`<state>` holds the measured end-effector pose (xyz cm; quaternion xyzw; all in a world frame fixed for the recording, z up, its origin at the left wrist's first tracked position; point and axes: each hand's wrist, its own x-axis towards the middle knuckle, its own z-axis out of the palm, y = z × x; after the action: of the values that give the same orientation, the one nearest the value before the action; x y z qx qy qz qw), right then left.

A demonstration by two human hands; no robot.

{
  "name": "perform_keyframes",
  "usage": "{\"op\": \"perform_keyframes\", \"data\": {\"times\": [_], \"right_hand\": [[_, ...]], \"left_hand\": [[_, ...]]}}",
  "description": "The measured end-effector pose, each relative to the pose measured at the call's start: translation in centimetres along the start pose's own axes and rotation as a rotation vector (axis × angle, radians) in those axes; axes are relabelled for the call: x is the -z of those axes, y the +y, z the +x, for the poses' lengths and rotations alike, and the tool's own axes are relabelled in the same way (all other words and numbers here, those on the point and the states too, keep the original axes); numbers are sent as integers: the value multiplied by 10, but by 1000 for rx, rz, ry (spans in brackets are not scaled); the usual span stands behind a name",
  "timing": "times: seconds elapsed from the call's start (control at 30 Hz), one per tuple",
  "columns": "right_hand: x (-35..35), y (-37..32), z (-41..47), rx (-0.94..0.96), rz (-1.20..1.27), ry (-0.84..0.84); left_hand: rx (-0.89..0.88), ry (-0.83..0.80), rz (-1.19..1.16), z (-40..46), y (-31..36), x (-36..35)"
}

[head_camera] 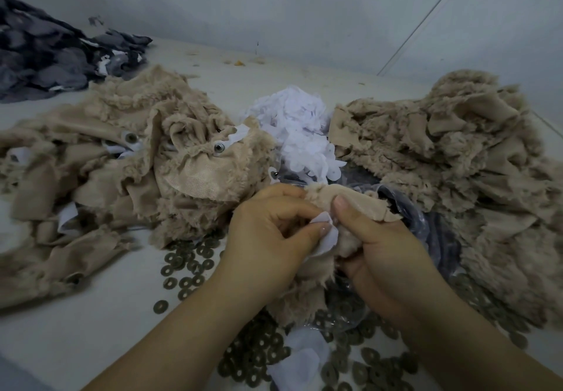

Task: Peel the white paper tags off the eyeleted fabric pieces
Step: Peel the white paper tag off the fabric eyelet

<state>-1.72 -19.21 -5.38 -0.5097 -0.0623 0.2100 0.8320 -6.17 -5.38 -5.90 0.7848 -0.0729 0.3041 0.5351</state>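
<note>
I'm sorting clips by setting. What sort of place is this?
Probably a small sewing or toy-making workshop: piles of cut beige plush pieces, a heap of peeled white paper tags, and loose metal washers on a worktable.

Both forearms bare — no sleeves, rings or watch visible (nails short, seemingly unpainted) on the fingers (341,204).

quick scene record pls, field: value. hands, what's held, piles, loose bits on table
left hand: pinches white paper tag
right hand: grips beige fabric piece, thumb on top
tag state: partly lifted, not yet off
left pile: beige fabric, eyelets and white tags showing
right pile: beige fabric, no tags visible
peeled tags heap: white, between the piles
metal rings: scattered on table near the hands
grey fabric: far left corner
</note>
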Motion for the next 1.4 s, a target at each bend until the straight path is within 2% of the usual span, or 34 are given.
{"op": "perform_keyframes", "data": {"times": [0.23,0.47,0.7,0.83,1.0,1.1,1.17,1.3,1.4], "right_hand": [[0,-2,3,-151,105,1],[0,0,2,-173,17,-20],[-1,-3,5,-342,199,-100],[-1,-4,4,-348,197,-131],[-1,-2,3,-360,181,-127],[0,2,5,-303,175,-118],[1,7,5,-199,120,-99],[6,11,4,15,-184,-44],[12,12,6,52,-320,1]], "left_hand": [[-52,31,32,-3,-7,-2],[-43,18,-8,-3,-9,-5],[-16,25,-26,-3,-14,-4],[-56,44,13,-3,-15,-6],[-9,42,-19,-3,-19,-5],[-6,56,9,-3,-22,-7],[12,41,13,-3,-26,-7],[38,-10,23,-4,-29,-6],[41,-25,26,-4,-30,-6]]}}
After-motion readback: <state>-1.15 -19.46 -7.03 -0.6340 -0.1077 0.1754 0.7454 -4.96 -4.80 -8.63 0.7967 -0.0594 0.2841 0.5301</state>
